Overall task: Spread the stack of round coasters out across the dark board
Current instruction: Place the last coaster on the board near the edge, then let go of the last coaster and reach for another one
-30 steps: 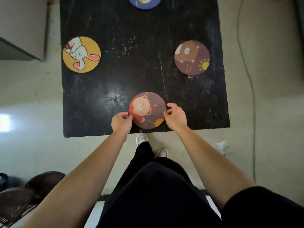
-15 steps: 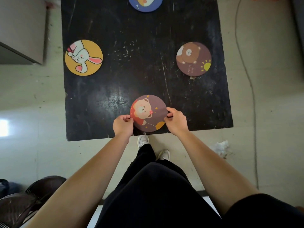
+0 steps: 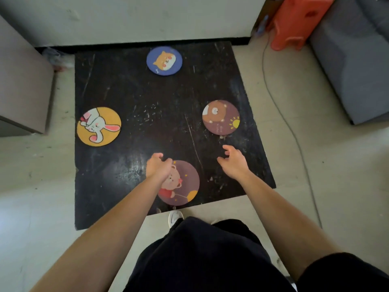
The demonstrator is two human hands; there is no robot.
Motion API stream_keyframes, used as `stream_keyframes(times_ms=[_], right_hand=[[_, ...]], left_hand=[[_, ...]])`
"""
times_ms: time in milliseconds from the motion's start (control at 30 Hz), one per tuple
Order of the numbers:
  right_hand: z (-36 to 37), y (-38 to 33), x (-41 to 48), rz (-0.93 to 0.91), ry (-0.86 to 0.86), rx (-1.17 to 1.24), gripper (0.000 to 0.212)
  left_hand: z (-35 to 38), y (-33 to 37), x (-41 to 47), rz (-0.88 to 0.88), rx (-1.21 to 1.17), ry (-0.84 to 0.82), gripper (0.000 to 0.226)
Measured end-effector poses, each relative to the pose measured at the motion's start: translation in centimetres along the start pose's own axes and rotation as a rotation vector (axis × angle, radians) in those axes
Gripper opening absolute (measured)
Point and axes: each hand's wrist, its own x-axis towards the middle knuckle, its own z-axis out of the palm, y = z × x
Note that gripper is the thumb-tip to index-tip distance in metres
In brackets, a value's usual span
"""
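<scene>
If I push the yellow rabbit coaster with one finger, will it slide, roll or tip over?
The yellow rabbit coaster lies flat on the dark board, so it will probably slide, not roll or tip. It looks thin, so it is likely light. With its edge so low, lifting it may need a fingernail underneath.

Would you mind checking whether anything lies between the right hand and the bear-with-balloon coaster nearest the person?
Nothing visible does. Only bare dark board separates the open right hand from the bear-with-balloon coaster. The left hand overlaps that coaster's far-left edge, away from the right hand's path.
</scene>
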Motion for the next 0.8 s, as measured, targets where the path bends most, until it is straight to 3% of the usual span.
stream_keyframes(times_ms=[200, 300, 400, 533, 667, 800], right_hand=[[-5.0, 0.4, 5.0, -0.01, 0.066, -0.02, 0.059], [-7.5, 1.1, 9.1, -0.059, 0.032, -0.049, 0.059], [-10.1, 1.6, 14.6, -0.094, -0.03, -0.071, 0.062], [-11.9, 2.1, 21.6, -0.162, -0.153, -0.068, 0.063], [-11.9, 2.4, 25.2, -0.278, -0.333, -0.131, 0.064], [-12.7, 1.5, 27.6, -0.352, -0.335, -0.189, 0.064]], left_hand=[[2.9, 5.8, 1.5, 0.007, -0.112, -0.025, 0.057], [6.0, 8.8, 2.5, -0.071, -0.217, -0.015, 0.06], [10.1, 11.6, 3.5, -0.159, -0.285, 0.037, 0.034], [15.5, 14.1, 4.8, -0.279, -0.344, 0.209, 0.024], [20.1, 17.1, 5.0, -0.387, -0.546, 0.331, 0.03], [22.9, 19.5, 5.0, -0.413, -0.704, 0.356, 0.054]])
